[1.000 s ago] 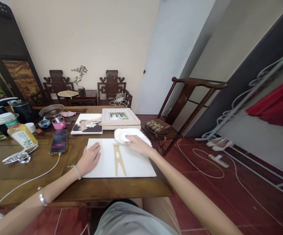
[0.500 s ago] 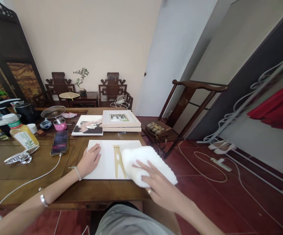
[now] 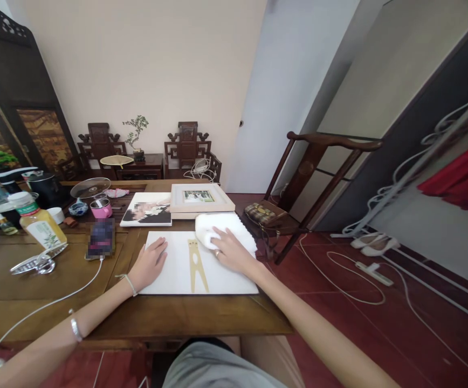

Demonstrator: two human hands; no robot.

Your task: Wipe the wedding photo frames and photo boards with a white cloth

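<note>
A white board [image 3: 177, 269] lies flat on the wooden table [image 3: 56, 291] in front of me, with a tan folding stand [image 3: 195, 264] lying on its middle. My left hand [image 3: 150, 263] rests flat on the board's left edge, fingers spread. My right hand [image 3: 229, 250] presses a white fluffy cloth [image 3: 218, 227] down on the board's far right corner, fingers lying over the cloth.
Behind the board lie a framed photo on a stack [image 3: 199, 198] and a photo print [image 3: 147, 209]. To the left are a phone [image 3: 101, 238] with a white cable, a bottle [image 3: 38, 223], a pink cup [image 3: 101, 208] and scissors [image 3: 38, 263]. A wooden chair [image 3: 298, 183] stands on the right.
My right hand has moved the cloth from the board's near right edge back up to its far right corner. My left hand has stayed on the board's left edge.
</note>
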